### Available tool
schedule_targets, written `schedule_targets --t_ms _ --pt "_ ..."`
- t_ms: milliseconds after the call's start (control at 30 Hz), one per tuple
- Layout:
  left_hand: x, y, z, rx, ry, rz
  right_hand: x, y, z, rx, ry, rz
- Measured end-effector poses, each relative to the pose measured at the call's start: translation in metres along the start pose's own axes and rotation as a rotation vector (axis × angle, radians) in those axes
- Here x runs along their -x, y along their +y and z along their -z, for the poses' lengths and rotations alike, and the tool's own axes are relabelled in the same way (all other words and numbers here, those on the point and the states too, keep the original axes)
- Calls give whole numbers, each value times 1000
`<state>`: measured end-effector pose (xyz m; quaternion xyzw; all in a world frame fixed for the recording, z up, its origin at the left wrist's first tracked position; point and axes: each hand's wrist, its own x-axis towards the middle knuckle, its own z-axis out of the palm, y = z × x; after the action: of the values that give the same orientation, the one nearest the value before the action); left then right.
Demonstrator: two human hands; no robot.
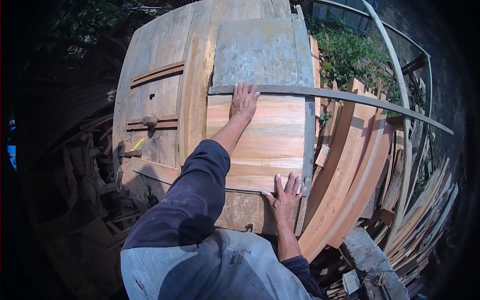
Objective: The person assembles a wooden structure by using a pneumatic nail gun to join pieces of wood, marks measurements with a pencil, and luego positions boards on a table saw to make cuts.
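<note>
A light, reddish wooden panel (275, 131) with bands of grain lies flat on the wooden workbench (165, 42). Across its far edge runs a long, narrow grey straight bar (350, 96), reaching far out past the bench on the right. My left hand (243, 104) rests flat at the panel's far left part, its fingertips on the bar. At the near right corner of the panel my right hand (285, 196) is spread, fingers on the wood and palm over the near edge. Beyond the bar lies a weathered blue-grey board (256, 52).
Left on the bench are thin brown strips (157, 74), a wooden peg (149, 121), a hammer (131, 154) and a yellow object (138, 144). Thick timber planks (337, 185) lean at the right, near a concrete post (375, 262) and stacked offcuts (425, 210). Scrap wood (82, 170) lies left.
</note>
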<state>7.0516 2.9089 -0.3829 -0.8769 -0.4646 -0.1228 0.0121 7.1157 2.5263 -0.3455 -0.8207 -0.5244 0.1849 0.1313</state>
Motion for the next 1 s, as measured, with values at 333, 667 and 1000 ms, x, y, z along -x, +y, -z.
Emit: schedule_targets --t_ms 333,667,1000 --pt "157 51 51 44 -12 -15 161 24 -2 26 -137 -49" --pt "194 34 74 146 35 -111 167 17 19 -97 -195 -13" --pt "454 19 151 590 -290 992 170 36 6 -374 215 -93"
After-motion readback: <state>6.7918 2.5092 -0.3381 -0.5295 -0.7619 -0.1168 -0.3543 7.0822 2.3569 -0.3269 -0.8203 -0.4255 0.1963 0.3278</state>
